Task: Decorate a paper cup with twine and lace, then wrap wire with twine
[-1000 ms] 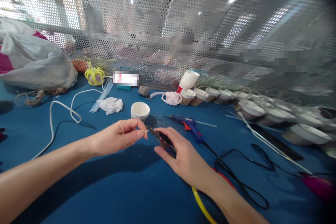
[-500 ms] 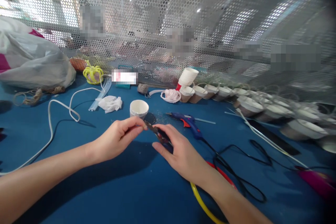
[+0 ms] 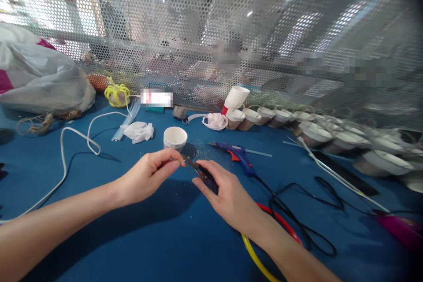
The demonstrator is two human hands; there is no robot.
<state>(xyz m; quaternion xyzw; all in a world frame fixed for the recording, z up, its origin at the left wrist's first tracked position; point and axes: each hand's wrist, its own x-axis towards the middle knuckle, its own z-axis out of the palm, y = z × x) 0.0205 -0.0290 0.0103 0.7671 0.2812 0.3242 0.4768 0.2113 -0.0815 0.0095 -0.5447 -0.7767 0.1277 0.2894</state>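
My right hand is closed around a pair of dark-jawed pliers, their jaws pointing up and left. The pliers' tip meets the fingertips of my left hand, whose thumb and forefinger pinch something small; a pale sliver shows there, too little to name. Just beyond the fingers stands a white paper cup, its lower part hidden by my left hand. To the right of the cup lies a blue glue gun with an orange-red trigger and a clear glue stick at its rear.
Several small cups with handles line the right and back. A white cable winds across the left, near crumpled white paper and a large plastic bag. A black cord loops at right. Perforated metal mesh stands behind.
Both hands stay almost in place, with the pliers' tip still at my left fingertips. The pale sliver shows a little more clearly now.
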